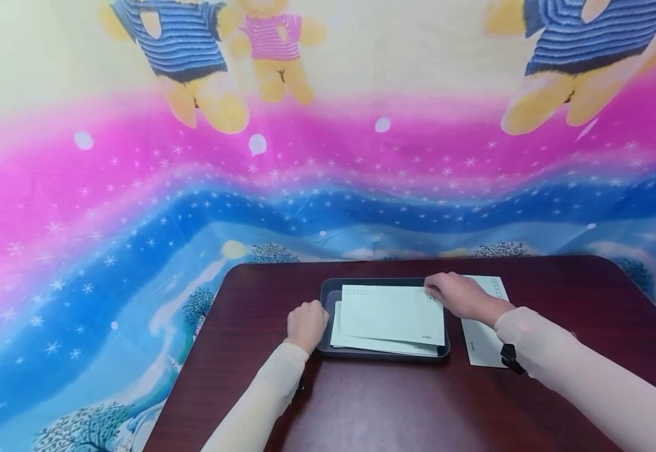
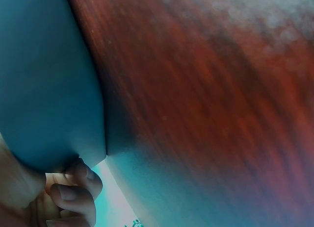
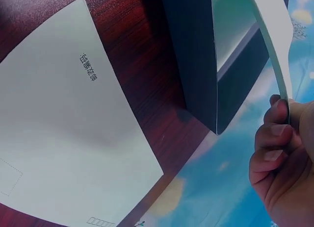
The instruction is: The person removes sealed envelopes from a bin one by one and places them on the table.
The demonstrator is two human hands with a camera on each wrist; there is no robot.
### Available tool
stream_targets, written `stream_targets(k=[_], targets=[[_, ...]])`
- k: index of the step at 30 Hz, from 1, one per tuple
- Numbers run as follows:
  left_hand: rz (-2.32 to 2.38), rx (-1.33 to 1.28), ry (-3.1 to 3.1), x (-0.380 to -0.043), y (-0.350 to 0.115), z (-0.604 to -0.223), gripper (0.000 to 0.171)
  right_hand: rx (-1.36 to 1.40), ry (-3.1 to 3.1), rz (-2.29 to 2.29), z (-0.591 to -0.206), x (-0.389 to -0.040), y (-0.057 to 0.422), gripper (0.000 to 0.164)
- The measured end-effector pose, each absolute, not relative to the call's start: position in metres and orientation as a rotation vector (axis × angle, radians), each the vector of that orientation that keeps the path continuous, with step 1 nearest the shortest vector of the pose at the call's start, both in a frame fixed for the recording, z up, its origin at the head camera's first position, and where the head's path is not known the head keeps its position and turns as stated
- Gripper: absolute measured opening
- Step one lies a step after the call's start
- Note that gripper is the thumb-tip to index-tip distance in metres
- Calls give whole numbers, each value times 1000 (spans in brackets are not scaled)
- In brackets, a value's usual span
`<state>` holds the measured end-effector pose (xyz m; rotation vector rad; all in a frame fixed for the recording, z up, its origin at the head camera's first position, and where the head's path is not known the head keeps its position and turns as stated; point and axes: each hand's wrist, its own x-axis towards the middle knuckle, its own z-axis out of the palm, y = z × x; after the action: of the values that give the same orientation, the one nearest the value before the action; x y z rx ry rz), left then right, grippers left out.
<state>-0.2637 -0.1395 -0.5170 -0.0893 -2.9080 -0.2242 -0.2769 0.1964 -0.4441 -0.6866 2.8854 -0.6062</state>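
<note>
A dark grey tray (image 1: 328,290) stands on the table with pale envelopes in it. My left hand (image 1: 307,326) holds the tray's left side, its curled fingers (image 2: 73,200) against the tray wall (image 2: 49,85) in the left wrist view. At the far right corner of the tray, my right hand (image 1: 459,295) pinches the corner of the top envelope (image 1: 392,314). The right wrist view shows that envelope (image 3: 274,40) raised above the tray rim, between thumb and fingers (image 3: 272,138). Beneath it lies another envelope (image 1: 336,336), mostly covered.
To the right of the tray, another envelope (image 1: 477,342) lies on the dark red wooden table (image 1: 395,402), partly hidden by my right forearm. A patterned cloth (image 1: 328,163) with bears and snowflakes hangs behind the table's far edge.
</note>
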Motion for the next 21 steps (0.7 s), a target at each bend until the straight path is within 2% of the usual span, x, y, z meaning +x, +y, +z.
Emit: stream_targets(k=[21], targets=[[-223,-104,-2921,-262,-142,-517,33,-673,2893,-660,-437,-270,218,18]])
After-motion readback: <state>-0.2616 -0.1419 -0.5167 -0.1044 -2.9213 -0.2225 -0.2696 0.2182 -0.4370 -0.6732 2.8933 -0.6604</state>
